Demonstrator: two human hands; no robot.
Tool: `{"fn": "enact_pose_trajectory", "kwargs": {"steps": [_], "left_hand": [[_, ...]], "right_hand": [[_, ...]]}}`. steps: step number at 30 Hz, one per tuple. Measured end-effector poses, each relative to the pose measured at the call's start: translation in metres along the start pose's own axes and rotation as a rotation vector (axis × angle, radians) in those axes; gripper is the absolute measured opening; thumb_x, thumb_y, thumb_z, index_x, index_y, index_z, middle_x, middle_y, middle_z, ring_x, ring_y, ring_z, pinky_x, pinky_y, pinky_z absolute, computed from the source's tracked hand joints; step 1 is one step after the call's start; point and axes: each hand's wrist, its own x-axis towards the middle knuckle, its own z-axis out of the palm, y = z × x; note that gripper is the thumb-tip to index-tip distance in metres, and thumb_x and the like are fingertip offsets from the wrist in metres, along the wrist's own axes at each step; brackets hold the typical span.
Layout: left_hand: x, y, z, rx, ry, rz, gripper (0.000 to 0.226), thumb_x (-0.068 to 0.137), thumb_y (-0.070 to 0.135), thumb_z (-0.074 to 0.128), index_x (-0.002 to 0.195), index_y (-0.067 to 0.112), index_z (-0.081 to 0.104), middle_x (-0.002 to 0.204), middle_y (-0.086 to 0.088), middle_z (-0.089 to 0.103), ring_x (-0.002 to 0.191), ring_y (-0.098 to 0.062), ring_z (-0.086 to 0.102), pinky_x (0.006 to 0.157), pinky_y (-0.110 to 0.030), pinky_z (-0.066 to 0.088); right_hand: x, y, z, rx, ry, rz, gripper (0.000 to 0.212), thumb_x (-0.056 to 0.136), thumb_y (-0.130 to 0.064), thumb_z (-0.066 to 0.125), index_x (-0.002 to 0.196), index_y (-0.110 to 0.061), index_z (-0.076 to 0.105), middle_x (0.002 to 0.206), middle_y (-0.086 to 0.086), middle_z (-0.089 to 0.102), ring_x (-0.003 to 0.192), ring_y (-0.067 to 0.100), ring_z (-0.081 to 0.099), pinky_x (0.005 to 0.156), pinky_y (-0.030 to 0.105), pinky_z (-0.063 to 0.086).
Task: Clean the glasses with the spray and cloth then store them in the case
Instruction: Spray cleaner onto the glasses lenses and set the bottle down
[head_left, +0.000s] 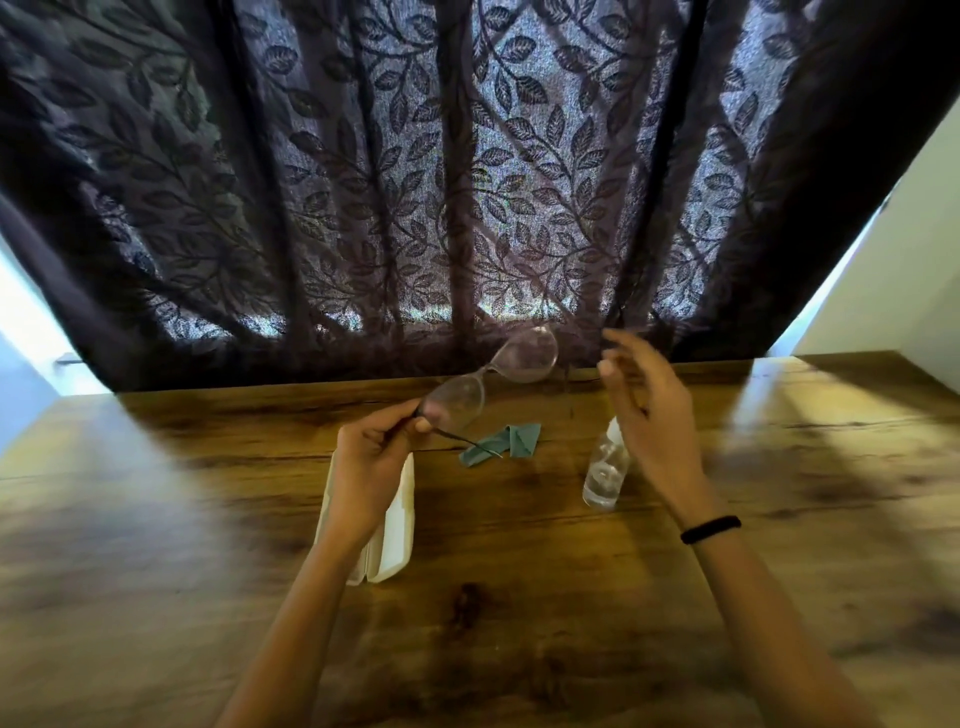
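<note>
Pinches the glasses (493, 374) near the hinge of one temple arm, with thumb and fingertips (423, 423) of the left hand (371, 467) clamped on the thin frame, and holds them tilted at mid-frame, clear of the wooden table (208, 519). Hovers with the right hand (652, 415) right of centre, fingers apart and loosely bent, gripping nothing, just above the clear spray bottle (602, 475). Shows the crumpled teal cloth (501, 441) lying between the two hands and the white case (392, 525) flat under the left wrist. Looks light and fragile: thin frame, easily bent, with lenses likely slippery once sprayed. Seems best taken by the rim or bridge, never by the lens faces. Reveals no legible brand, label or lettering on bottle, case or cloth. Closes off the upper frame with a dark leaf-patterned curtain (467, 182)
</note>
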Motion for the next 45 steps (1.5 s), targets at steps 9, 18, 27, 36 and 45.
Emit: {"fn": "enact_pose_trajectory", "kwargs": {"steps": [9,18,27,36,45], "left_hand": [[-0.006,-0.009,-0.015,-0.037,-0.026,-0.043,0.031,0.081,0.003,0.059,0.097,0.027,0.068,0.089,0.015,0.073,0.089,-0.006,0.067,0.076,-0.017,0.053],[0.01,0.024,-0.011,0.671,0.028,0.326,0.021,0.087,0.015,0.058,0.106,0.011,0.065,0.092,0.006,0.06,0.072,-0.003,0.057,0.066,-0.006,0.044],[0.013,0.043,0.005,1.03,-0.128,0.352,0.021,0.086,0.013,0.06,0.106,0.014,0.065,0.095,-0.004,0.056,0.085,-0.023,0.058,0.057,-0.039,0.053],[0.02,0.017,-0.005,0.736,0.15,0.229,0.016,0.071,0.007,0.073,0.087,0.008,0.073,0.077,-0.006,0.069,0.063,-0.011,0.058,0.06,-0.006,0.038],[0.017,-0.021,0.007,0.381,0.356,0.001,0.012,0.071,0.0,0.071,0.083,0.003,0.072,0.083,-0.011,0.071,0.072,-0.011,0.062,0.065,-0.003,0.046]], "right_hand": [[0.019,-0.01,0.02,-0.21,-0.089,-0.108,0.014,0.091,-0.007,0.053,0.095,-0.008,0.066,0.087,0.007,0.072,0.075,0.016,0.064,0.107,0.051,0.032],[0.016,-0.032,0.026,-0.572,-0.075,-0.383,0.023,0.079,0.007,0.058,0.087,-0.011,0.07,0.081,0.007,0.071,0.081,0.024,0.064,0.111,0.047,0.024],[0.007,-0.036,0.027,-0.634,-0.033,-0.494,0.025,0.078,0.006,0.061,0.087,-0.015,0.07,0.075,0.001,0.067,0.078,0.022,0.062,0.111,0.047,0.024],[-0.007,-0.007,0.025,-0.369,0.096,-0.363,0.041,0.093,-0.034,0.043,0.13,-0.016,0.045,0.125,0.011,0.054,0.117,0.022,0.046,0.113,0.042,0.021],[-0.049,0.053,0.036,-0.168,0.043,-0.046,0.072,0.09,-0.037,0.05,0.144,-0.036,0.003,0.149,0.006,0.017,0.111,0.011,0.046,0.084,0.03,0.05]]}}
